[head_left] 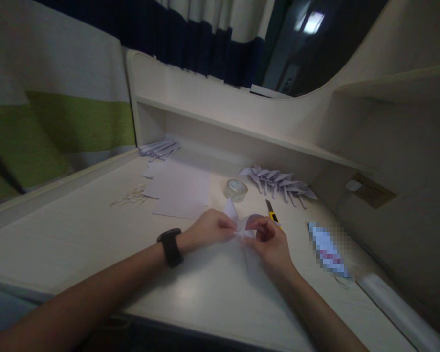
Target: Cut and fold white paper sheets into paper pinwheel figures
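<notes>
A white paper pinwheel (241, 231) is held above the desk between my two hands, with its pointed blades sticking out. My left hand (213, 227) pinches it near the centre from the left; a black watch (170, 247) is on that wrist. From the right, my right hand (269, 239) grips a curved blade between thumb and fingers. A pale strip hangs below the pinwheel, blurred. Just behind my right hand lies a yellow utility knife (273, 214), partly hidden by the fingers. Beyond my hands, a roll of clear tape (236, 189) rests on the desk.
Several white paper pinwheels (278, 181) on sticks lie in a row at the back right. White paper sheets (183, 188), thin brownish strings (132, 195) and rolled paper sticks (159, 148) occupy the back left. At right are a blurred-out packet (328, 249) and a white roll (396, 308).
</notes>
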A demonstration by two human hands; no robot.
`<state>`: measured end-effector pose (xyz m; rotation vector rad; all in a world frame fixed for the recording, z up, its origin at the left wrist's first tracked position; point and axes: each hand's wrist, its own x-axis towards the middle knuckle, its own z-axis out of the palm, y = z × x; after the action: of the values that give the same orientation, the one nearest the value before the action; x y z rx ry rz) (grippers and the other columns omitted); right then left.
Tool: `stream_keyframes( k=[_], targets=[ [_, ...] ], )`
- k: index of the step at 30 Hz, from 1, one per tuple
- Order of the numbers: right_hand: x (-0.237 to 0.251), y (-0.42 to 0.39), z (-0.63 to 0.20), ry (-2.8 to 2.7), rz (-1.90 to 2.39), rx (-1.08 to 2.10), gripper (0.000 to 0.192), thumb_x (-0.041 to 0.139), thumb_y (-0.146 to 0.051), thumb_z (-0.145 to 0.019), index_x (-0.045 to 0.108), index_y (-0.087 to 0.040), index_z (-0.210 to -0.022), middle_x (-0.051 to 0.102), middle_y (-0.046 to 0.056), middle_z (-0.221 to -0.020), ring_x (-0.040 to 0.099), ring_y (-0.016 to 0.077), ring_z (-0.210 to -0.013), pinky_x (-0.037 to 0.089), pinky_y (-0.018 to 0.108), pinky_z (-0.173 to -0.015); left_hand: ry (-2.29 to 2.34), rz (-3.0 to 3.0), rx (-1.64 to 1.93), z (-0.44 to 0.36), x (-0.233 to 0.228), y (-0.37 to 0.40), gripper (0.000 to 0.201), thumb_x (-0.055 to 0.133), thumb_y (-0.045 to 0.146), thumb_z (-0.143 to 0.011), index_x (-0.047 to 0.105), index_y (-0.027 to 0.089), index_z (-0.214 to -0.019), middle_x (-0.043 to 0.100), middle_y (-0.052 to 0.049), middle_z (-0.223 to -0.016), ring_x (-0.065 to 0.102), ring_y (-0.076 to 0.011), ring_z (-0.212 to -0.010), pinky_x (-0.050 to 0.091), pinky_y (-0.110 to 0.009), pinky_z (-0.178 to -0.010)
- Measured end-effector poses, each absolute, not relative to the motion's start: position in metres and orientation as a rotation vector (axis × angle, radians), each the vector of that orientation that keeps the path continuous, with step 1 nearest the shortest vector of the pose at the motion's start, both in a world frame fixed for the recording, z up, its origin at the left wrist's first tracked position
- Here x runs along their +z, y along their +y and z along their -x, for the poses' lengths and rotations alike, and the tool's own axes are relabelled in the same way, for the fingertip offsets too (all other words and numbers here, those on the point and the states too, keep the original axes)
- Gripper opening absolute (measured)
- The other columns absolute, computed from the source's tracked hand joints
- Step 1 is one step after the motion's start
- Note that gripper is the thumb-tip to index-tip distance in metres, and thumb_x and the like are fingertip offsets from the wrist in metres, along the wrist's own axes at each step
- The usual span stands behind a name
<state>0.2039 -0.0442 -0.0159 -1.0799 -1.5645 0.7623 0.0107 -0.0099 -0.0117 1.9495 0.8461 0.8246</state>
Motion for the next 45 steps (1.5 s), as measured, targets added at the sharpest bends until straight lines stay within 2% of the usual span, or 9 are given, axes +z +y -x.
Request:
stream_keyframes(
  k=[5,9,15,21,27,35,41,45],
  targets=[
    [-0.016,-0.043,-0.204,-1.550,1.054,0.787,0.038,0.084,-0.032,-0.053,0.057,-0.022,-0.077,0.060,0.003,-0.082,0.050,0.0143,-0.061,0.032,0.024,-0.046,0.886,-1.945,0.911,-0.013,-0.014,-0.009,0.016,0.059,0.022,-0.072,0.071,0.012,-0.076,0.068,-0.005,-0.073,0.059,-0.0135,-0.065,0.044,-0.023,-0.062],
    [-0.015,-0.042,-0.203,-1.548,1.018,0.804,0.037,0.085,-0.030,-0.054,0.057,-0.023,-0.077,0.059,0.002,-0.082,0.050,0.0142,-0.063,0.032,0.024,-0.047,0.910,-1.853,0.955,-0.014,-0.017,-0.009,0.015,0.061,0.022,-0.071,0.071,0.011,-0.075,0.069,-0.006,-0.073,0.060,-0.0143,-0.064,0.046,-0.024,-0.062],
    [-0.016,-0.044,-0.203,-1.579,1.015,0.773,0.035,0.083,-0.031,-0.056,0.058,-0.023,-0.078,0.057,0.000,-0.080,0.041,0.0104,-0.053,0.028,0.024,-0.044,0.923,-1.809,0.958,-0.014,-0.018,-0.010,0.015,0.062,0.020,-0.070,0.071,0.011,-0.078,0.070,-0.006,-0.075,0.062,-0.0146,-0.066,0.047,-0.025,-0.063],
    [-0.016,-0.043,-0.203,-1.586,1.027,0.785,0.035,0.083,-0.029,-0.057,0.056,-0.022,-0.079,0.053,-0.003,-0.073,0.035,0.0083,-0.048,0.026,0.023,-0.042,0.904,-1.888,0.972,-0.014,-0.013,-0.011,0.013,0.062,0.017,-0.070,0.071,0.012,-0.077,0.070,-0.006,-0.080,0.063,-0.0148,-0.070,0.048,-0.025,-0.067],
    [-0.017,-0.045,-0.203,-1.584,1.093,0.798,0.037,0.084,-0.029,-0.055,0.055,-0.022,-0.078,0.041,-0.007,-0.057,0.033,0.0088,-0.046,0.022,0.022,-0.041,0.857,-1.933,1.004,-0.013,-0.011,-0.012,0.011,0.062,0.015,-0.071,0.072,0.013,-0.076,0.070,-0.005,-0.078,0.063,-0.0148,-0.071,0.048,-0.025,-0.068],
    [-0.020,-0.041,-0.204,-1.578,1.014,0.759,0.036,0.083,-0.026,-0.058,0.053,-0.021,-0.078,0.047,-0.005,-0.068,0.035,0.0088,-0.051,0.025,0.023,-0.045,0.811,-2.015,0.987,-0.014,-0.007,-0.014,0.011,0.061,0.015,-0.073,0.072,0.014,-0.077,0.070,-0.004,-0.080,0.063,-0.0149,-0.074,0.047,-0.025,-0.071],
    [-0.016,-0.043,-0.203,-1.542,1.065,0.673,0.033,0.082,-0.025,-0.059,0.054,-0.021,-0.076,0.045,-0.006,-0.064,0.032,0.0089,-0.051,0.024,0.023,-0.045,0.785,-2.072,0.950,-0.013,-0.004,-0.014,0.016,0.056,0.017,-0.078,0.071,0.013,-0.080,0.068,-0.005,-0.079,0.061,-0.0147,-0.072,0.045,-0.024,-0.068],
    [-0.015,-0.046,-0.202,-1.550,1.050,0.655,0.033,0.082,-0.024,-0.059,0.055,-0.021,-0.077,0.049,-0.004,-0.068,0.035,0.0090,-0.052,0.026,0.024,-0.046,0.813,-2.048,0.938,-0.014,-0.002,-0.015,0.016,0.056,0.020,-0.078,0.070,0.013,-0.079,0.067,-0.005,-0.075,0.060,-0.0146,-0.069,0.045,-0.025,-0.066]
  ],
)
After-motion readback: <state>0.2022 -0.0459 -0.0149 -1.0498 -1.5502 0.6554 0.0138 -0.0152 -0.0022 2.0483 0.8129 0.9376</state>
